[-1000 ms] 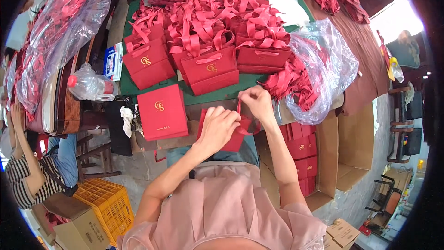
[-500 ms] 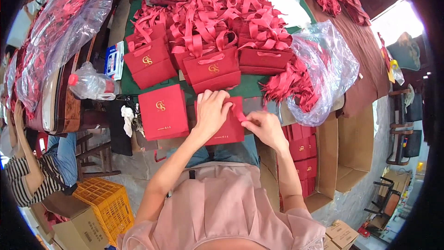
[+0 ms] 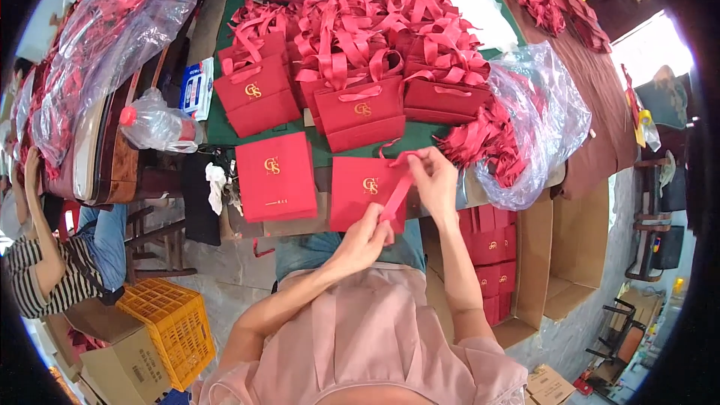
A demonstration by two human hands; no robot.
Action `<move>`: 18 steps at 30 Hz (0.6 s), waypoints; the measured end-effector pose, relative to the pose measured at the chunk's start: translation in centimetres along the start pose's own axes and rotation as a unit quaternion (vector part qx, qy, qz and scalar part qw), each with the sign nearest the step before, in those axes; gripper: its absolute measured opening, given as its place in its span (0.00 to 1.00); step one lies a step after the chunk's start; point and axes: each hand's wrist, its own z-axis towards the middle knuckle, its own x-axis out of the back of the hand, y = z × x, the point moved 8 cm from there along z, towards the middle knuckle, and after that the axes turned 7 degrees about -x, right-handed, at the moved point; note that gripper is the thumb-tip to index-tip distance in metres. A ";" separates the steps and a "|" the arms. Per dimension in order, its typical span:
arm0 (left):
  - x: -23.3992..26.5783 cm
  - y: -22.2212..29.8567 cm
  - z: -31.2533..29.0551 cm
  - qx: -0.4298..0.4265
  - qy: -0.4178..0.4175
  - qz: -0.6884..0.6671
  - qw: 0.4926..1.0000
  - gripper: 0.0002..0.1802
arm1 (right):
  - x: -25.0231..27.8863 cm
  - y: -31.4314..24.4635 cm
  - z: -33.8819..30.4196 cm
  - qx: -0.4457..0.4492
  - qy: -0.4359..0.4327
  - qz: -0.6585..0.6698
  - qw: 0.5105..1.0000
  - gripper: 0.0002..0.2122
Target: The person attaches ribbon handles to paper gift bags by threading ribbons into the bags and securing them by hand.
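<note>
bag (image 3: 358, 189) partly hidden by hands

A green-covered table (image 3: 217, 129) carries red gift bags (image 3: 360, 109), loose ribbons (image 3: 487, 142) and a plastic bottle (image 3: 157, 126).

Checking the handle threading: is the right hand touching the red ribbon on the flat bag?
Touching. In the head view the right hand pinches the top of the red ribbon over the flat bag.

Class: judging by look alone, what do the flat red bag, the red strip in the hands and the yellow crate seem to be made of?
Flat red gift bag: probably matte card or paper, holding crisp folds, with a shiny gold emblem.
Red ribbon strip: apparently soft satin-like fabric, bending limply.
Yellow lattice crate: likely rigid moulded plastic, given its even openwork grid.
</note>
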 end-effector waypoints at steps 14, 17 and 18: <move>6.4 1.2 2.2 -0.011 0.082 0.002 0.997 0.15 | -2.6 -9.0 -7.1 0.237 -0.213 -0.083 0.944 0.14; 6.5 1.3 2.3 -0.012 0.077 -0.040 0.996 0.20 | -4.3 -7.6 -7.2 0.230 -0.222 -0.084 0.944 0.13; 6.5 1.4 2.4 -0.010 0.072 -0.042 0.997 0.19 | -4.6 -6.8 -7.0 0.196 -0.233 -0.077 0.949 0.13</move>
